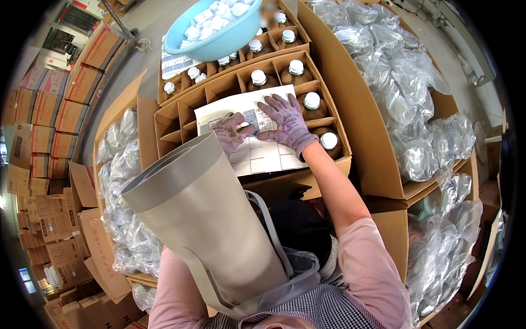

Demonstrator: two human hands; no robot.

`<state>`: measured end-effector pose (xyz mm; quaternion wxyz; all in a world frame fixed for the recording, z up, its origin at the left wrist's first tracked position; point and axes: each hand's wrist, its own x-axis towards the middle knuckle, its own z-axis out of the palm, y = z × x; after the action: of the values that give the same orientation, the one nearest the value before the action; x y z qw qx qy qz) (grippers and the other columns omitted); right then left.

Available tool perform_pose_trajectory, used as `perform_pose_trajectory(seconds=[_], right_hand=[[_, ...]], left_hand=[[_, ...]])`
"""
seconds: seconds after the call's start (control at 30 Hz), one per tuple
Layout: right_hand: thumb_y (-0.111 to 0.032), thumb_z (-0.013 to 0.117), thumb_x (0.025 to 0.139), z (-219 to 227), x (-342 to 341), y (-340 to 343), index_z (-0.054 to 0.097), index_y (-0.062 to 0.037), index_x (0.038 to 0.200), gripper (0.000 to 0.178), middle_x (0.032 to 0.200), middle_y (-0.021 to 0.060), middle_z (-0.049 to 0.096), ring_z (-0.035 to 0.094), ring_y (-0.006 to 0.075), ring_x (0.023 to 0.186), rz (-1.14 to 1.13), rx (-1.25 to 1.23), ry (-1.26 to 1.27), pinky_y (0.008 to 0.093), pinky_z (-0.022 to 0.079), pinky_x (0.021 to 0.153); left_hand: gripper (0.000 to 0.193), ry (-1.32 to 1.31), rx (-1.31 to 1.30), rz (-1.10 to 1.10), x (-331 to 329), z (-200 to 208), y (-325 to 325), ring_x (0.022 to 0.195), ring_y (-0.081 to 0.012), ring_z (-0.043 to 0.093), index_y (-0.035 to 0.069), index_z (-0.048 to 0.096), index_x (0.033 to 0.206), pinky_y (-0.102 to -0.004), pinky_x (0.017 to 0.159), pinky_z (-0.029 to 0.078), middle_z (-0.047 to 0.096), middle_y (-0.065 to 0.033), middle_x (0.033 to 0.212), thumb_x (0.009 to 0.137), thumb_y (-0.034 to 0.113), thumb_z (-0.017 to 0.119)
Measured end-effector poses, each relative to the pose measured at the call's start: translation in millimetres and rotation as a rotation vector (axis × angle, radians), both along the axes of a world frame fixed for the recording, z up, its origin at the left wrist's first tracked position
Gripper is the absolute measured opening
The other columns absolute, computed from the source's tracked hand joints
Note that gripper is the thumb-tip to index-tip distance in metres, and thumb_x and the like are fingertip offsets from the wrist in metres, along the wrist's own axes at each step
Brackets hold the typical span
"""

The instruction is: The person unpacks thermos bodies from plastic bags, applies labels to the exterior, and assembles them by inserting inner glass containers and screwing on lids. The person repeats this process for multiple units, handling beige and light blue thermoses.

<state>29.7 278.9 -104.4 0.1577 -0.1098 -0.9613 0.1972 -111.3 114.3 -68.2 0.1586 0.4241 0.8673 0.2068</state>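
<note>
My right hand [284, 123], in a purple-grey glove, lies with its fingers spread on white label sheets [263, 156]. At the left edge of the printing, my left hand [229, 133], gloved alike, has its fingers bent together; a small white bit shows between them, too little to name. The sheets rest across a divided cardboard box [164, 118]. Brown bottles with white caps, one beside my right hand [312, 104], stand in several of its compartments. A large beige tube-like thing [213, 214] with a grey rim and strap-like loops hides my left forearm.
Behind, a light blue basin [219, 46] full of white caps sits on another divided box of capped bottles. Open cartons of clear plastic bags [378, 71] stand at right, with more bags [123, 181] at left. Stacked cartons [71, 115] line the far left.
</note>
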Motion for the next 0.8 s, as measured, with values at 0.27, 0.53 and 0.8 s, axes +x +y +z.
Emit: perform_pose_trajectory(seconds=[0.27,0.53,0.8], right_hand=[[-0.060,0.079,0.065,-1,-2,-2,0.050,-0.0220,0.143,0.092,0.151,0.0072,0.045,0.035,0.0258,0.143,0.014,-0.014,0.019,0.0533,0.015,0.120],[-0.066,0.073,0.067,13,-3,-4,0.047,-0.0233,0.146,0.093,0.152,0.0066,0.044,0.034,0.0249,0.144,0.024,0.093,-0.121,0.0542,0.014,0.120],[-0.066,0.072,0.070,13,-4,-6,0.048,-0.0240,0.144,0.088,0.151,0.0050,0.046,0.035,0.0231,0.143,-0.035,0.096,-0.178,0.0540,0.015,0.120]], left_hand=[[0.016,-0.147,0.239,-0.344,-1,7,-32,0.080,-0.0202,0.067,0.003,0.067,0.098,-0.0323,0.070,0.053,0.069,-0.0098,0.092,0.089,0.015,0.072],[0.027,-0.196,0.259,-0.078,-4,5,-34,0.094,-0.0268,0.064,0.004,0.069,0.103,-0.0375,0.084,0.052,0.065,-0.0110,0.102,0.080,0.014,0.078],[0.030,0.122,0.044,0.059,14,-7,-1,0.103,-0.0315,0.061,0.004,0.070,0.099,-0.0409,0.090,0.050,0.064,-0.0121,0.105,0.072,0.014,0.081]])
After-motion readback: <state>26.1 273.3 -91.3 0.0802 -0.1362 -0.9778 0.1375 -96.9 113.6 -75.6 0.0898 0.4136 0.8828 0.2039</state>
